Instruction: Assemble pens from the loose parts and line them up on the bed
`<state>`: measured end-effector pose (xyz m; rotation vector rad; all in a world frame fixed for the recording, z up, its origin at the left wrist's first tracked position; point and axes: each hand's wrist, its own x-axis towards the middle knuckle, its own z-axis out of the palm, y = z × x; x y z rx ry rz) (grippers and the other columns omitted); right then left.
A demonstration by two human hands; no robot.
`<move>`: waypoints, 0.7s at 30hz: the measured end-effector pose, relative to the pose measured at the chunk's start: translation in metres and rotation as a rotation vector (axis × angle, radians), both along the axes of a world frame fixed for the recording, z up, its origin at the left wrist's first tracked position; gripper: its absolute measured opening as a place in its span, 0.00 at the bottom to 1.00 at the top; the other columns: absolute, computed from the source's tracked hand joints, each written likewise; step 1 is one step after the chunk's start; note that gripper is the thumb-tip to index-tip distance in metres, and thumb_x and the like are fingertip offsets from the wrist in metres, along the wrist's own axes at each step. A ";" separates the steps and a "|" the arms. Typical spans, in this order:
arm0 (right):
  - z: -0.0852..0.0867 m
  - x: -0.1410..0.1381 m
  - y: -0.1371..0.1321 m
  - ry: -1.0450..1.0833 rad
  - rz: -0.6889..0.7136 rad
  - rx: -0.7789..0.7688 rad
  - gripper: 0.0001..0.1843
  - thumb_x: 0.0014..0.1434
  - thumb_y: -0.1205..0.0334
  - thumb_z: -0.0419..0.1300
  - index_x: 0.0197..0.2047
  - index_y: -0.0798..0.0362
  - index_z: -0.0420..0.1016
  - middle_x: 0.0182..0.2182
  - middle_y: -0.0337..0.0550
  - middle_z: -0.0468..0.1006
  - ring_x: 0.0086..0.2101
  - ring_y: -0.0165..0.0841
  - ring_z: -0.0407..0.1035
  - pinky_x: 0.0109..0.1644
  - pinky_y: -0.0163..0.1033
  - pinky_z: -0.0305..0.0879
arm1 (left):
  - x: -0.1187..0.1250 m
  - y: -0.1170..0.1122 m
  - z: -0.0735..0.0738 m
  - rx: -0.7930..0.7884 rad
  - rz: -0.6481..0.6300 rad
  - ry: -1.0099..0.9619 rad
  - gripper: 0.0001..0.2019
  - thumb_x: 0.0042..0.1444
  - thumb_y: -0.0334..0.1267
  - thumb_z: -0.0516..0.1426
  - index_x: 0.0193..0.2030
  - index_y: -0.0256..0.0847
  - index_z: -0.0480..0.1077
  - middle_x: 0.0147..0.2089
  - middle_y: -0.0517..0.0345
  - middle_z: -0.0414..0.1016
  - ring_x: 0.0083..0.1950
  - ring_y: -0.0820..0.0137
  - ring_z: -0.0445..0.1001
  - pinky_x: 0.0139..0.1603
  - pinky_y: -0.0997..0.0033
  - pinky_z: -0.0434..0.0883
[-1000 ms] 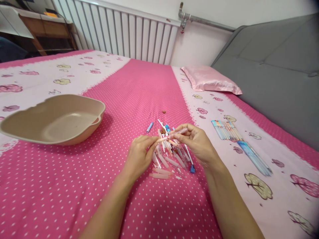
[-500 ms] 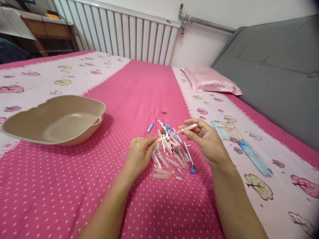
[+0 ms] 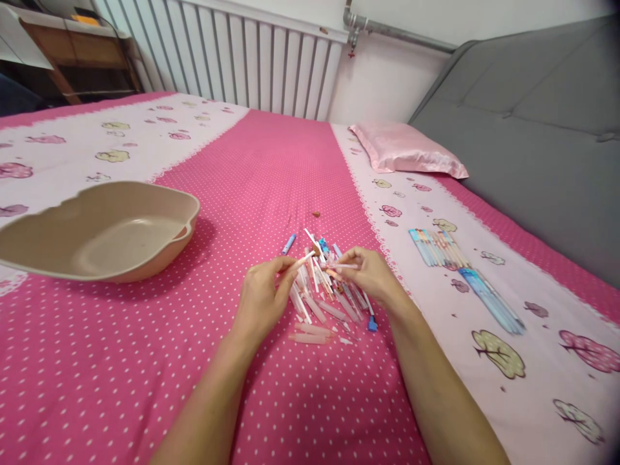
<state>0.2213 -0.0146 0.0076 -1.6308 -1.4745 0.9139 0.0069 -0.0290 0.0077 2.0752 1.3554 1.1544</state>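
Note:
My left hand pinches a slim peach-and-white pen part, its white end pointing up and to the right. Between the thumb and fingers of my right hand is a translucent pinkish pen barrel, lying nearly level. The two pieces are close but apart. Below both hands lies a loose heap of pen parts: clear barrels, white sticks, and small blue and brown pieces. A blue pen piece rests at its far left, and a white stick ends in a blue piece at the right.
A beige basin stands on the pink dotted bedspread at left. To the right lie a row of pens and a bundle of blue pens. A small brown piece, a pink pillow and a grey headboard are farther off.
My right hand has moved down and left with the barrel, which is now more level. The part in my left hand has tilted upward. The view has shifted slightly.

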 end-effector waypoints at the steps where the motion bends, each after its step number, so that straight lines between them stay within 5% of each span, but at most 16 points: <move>1: 0.000 -0.001 0.000 0.005 0.047 -0.013 0.12 0.44 0.56 0.66 0.29 0.54 0.70 0.28 0.44 0.79 0.31 0.36 0.73 0.34 0.39 0.66 | 0.000 0.000 0.000 0.004 -0.002 0.002 0.10 0.60 0.40 0.54 0.40 0.39 0.74 0.39 0.54 0.80 0.38 0.65 0.77 0.40 0.67 0.70; 3: 0.002 0.000 -0.001 -0.008 0.111 -0.006 0.13 0.48 0.52 0.63 0.28 0.54 0.71 0.26 0.43 0.78 0.30 0.35 0.73 0.34 0.38 0.66 | 0.000 0.000 -0.001 0.009 -0.002 0.002 0.09 0.59 0.39 0.54 0.40 0.39 0.74 0.39 0.54 0.80 0.38 0.65 0.77 0.40 0.67 0.70; 6: 0.011 0.007 -0.004 -0.215 0.015 0.033 0.11 0.55 0.55 0.56 0.29 0.54 0.73 0.25 0.43 0.78 0.29 0.34 0.72 0.35 0.38 0.63 | 0.000 0.000 0.000 0.003 0.000 0.004 0.10 0.60 0.39 0.54 0.40 0.39 0.74 0.38 0.54 0.80 0.38 0.66 0.77 0.40 0.68 0.69; 9: 0.016 0.011 -0.007 -0.556 -0.048 -0.079 0.05 0.52 0.63 0.59 0.30 0.52 0.76 0.27 0.43 0.79 0.30 0.35 0.72 0.33 0.38 0.60 | 0.001 -0.001 0.001 0.003 -0.003 0.012 0.10 0.60 0.40 0.54 0.40 0.39 0.74 0.38 0.54 0.80 0.38 0.65 0.77 0.40 0.68 0.69; 13: 0.015 0.007 -0.011 -0.805 0.061 -0.248 0.08 0.45 0.60 0.65 0.31 0.51 0.77 0.29 0.45 0.79 0.30 0.38 0.71 0.28 0.37 0.54 | 0.001 -0.001 0.002 0.014 0.001 0.014 0.10 0.60 0.40 0.54 0.40 0.38 0.74 0.38 0.54 0.80 0.38 0.65 0.77 0.39 0.68 0.69; 21: 0.024 0.014 -0.013 -0.632 0.103 -0.135 0.04 0.48 0.64 0.63 0.31 0.52 0.77 0.25 0.41 0.77 0.26 0.33 0.69 0.29 0.36 0.58 | 0.002 -0.002 0.002 0.004 -0.008 0.004 0.10 0.60 0.40 0.54 0.39 0.39 0.74 0.38 0.55 0.80 0.37 0.66 0.77 0.38 0.69 0.69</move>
